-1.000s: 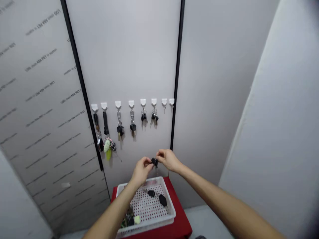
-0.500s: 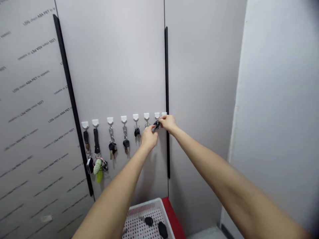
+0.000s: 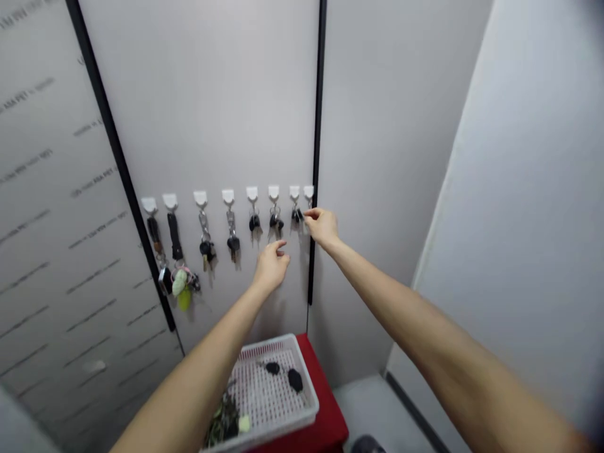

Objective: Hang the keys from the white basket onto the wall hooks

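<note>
We see the right hand (image 3: 322,228) high up, at the end of a row of white hooks (image 3: 251,193) on a grey wall panel (image 3: 202,107). Its fingers are a little bent and stay close together, and we can see nothing inside them. The left hand (image 3: 272,267) is lower, to the left of the right hand. It is open with the fingers spread, holds nothing and touches no key.

Just beside the right fingertips, a bunch of car keys (image 3: 296,215) with a black head hangs on a hook. Going left from the hands, we count six more hooks with keys on them, so seven are hanging in all. The far one has a green charm (image 3: 179,283) near it. The last hook (image 3: 308,192), just above the right hand, seems to carry no key, but we are not fully sure.

Below the hands, a white plastic basket (image 3: 268,345) stands on a red counter (image 3: 325,421). Inside it lie two black keys (image 3: 272,368) (image 3: 295,380) and a tangled key bunch (image 3: 224,423), and these are not hung up
</note>
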Tool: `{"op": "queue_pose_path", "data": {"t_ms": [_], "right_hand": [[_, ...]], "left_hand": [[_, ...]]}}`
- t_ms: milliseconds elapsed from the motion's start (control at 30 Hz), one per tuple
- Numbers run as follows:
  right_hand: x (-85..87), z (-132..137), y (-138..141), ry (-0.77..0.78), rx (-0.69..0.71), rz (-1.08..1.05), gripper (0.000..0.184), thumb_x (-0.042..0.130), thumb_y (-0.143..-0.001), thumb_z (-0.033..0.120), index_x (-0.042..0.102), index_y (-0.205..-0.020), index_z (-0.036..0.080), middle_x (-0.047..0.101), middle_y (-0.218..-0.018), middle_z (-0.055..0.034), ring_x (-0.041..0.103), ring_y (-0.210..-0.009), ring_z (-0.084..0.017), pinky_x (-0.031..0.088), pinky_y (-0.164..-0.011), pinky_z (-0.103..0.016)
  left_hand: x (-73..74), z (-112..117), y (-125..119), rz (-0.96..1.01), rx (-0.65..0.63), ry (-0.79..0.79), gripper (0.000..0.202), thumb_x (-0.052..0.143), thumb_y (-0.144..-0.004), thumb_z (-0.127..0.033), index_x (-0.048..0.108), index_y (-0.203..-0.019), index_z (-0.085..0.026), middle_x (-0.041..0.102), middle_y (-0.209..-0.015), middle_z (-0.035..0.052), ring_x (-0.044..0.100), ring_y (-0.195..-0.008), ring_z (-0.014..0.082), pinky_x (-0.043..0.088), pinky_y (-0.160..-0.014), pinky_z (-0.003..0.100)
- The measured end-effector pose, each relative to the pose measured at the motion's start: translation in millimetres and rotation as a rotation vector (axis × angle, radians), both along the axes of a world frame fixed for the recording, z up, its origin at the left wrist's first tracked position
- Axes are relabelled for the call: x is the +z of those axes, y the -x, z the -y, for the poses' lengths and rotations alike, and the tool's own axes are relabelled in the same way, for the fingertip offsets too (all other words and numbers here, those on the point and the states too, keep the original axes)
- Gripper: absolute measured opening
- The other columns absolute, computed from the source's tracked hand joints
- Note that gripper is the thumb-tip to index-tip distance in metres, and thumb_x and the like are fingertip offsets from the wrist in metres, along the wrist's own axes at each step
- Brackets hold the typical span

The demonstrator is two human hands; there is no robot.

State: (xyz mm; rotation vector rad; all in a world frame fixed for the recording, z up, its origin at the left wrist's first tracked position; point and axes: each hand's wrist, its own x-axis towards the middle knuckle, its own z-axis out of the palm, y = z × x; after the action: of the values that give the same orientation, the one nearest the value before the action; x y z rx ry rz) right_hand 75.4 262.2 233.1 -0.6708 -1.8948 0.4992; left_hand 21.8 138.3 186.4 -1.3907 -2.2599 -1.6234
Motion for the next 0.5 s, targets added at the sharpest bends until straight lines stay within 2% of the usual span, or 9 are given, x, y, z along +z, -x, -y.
{"op": "queue_pose_path", "data": {"t_ms": [67, 200, 267, 300, 333, 400, 500], "right_hand": [[-35.9, 16.2, -8.0, -0.063, 0.112, 0.139, 0.023, 0.041, -0.061, 0.014, 0.057, -0.077, 0.013, 0.060, -0.073, -0.0028, 0.052, -0.064, -0.009, 0.039, -0.062, -0.019], [-130.2, 57.4, -25.8, -0.148, 0.455, 0.710, 0.021, 0.042, -0.060, 0.013, 0.059, -0.072, 0.013, 0.061, -0.071, -0.0044, 0.052, -0.064, -0.011, 0.037, -0.061, -0.020], [-170.4, 74.7, -33.4, -0.201, 0.526, 0.947, 0.021, 0.043, -0.059, 0.013, 0.060, -0.072, 0.014, 0.061, -0.073, -0.0054, 0.052, -0.068, -0.013, 0.036, -0.062, -0.021], [-185.6, 81.0, -35.9, -0.226, 0.529, 1.030, 0.021, 0.044, -0.059, 0.014, 0.060, -0.072, 0.015, 0.061, -0.075, -0.0058, 0.051, -0.071, -0.015, 0.035, -0.063, -0.023], [-197.2, 85.9, -37.4, -0.255, 0.519, 1.094, 0.020, 0.045, -0.059, 0.016, 0.060, -0.073, 0.016, 0.061, -0.076, -0.0062, 0.051, -0.075, -0.016, 0.034, -0.064, -0.024], [-210.9, 92.1, -37.9, -0.323, 0.467, 1.172, 0.020, 0.045, -0.061, 0.018, 0.060, -0.074, 0.016, 0.060, -0.077, -0.0081, 0.048, -0.080, -0.019, 0.032, -0.068, -0.028], [-217.9, 96.2, -35.4, -0.407, 0.378, 1.226, 0.020, 0.042, -0.064, 0.020, 0.060, -0.071, 0.012, 0.059, -0.077, -0.0120, 0.044, -0.084, -0.022, 0.027, -0.072, -0.035]], "left_hand": [[-39.4, 16.8, -0.6, 0.050, -0.034, 0.035, 0.034, 0.044, -0.062, -0.015, 0.048, -0.096, -0.014, 0.055, -0.090, 0.0059, 0.051, -0.077, 0.0113, 0.038, -0.073, 0.025], [-135.0, 59.1, -4.9, 0.182, -0.054, 0.204, 0.030, 0.044, -0.061, -0.012, 0.051, -0.089, -0.012, 0.056, -0.088, 0.0070, 0.050, -0.079, 0.0121, 0.036, -0.075, 0.025], [-173.6, 78.5, -8.2, 0.271, -0.048, 0.321, 0.028, 0.043, -0.061, -0.011, 0.052, -0.088, -0.010, 0.057, -0.086, 0.0076, 0.051, -0.077, 0.0122, 0.037, -0.074, 0.025], [-187.7, 85.9, -9.4, 0.307, -0.043, 0.362, 0.028, 0.041, -0.062, -0.011, 0.051, -0.088, -0.009, 0.057, -0.084, 0.0076, 0.051, -0.075, 0.0120, 0.037, -0.073, 0.025], [-198.1, 91.5, -10.3, 0.336, -0.035, 0.395, 0.028, 0.041, -0.062, -0.011, 0.051, -0.088, -0.009, 0.057, -0.082, 0.0074, 0.052, -0.073, 0.0118, 0.037, -0.072, 0.025], [-209.0, 97.5, -11.2, 0.359, -0.024, 0.423, 0.029, 0.040, -0.062, -0.010, 0.050, -0.089, -0.009, 0.058, -0.080, 0.0068, 0.052, -0.071, 0.0113, 0.038, -0.070, 0.024], [-210.5, 98.1, -11.4, 0.326, -0.024, 0.440, 0.029, 0.041, -0.061, -0.010, 0.051, -0.088, -0.010, 0.058, -0.081, 0.0063, 0.051, -0.072, 0.0113, 0.037, -0.071, 0.023]]}}
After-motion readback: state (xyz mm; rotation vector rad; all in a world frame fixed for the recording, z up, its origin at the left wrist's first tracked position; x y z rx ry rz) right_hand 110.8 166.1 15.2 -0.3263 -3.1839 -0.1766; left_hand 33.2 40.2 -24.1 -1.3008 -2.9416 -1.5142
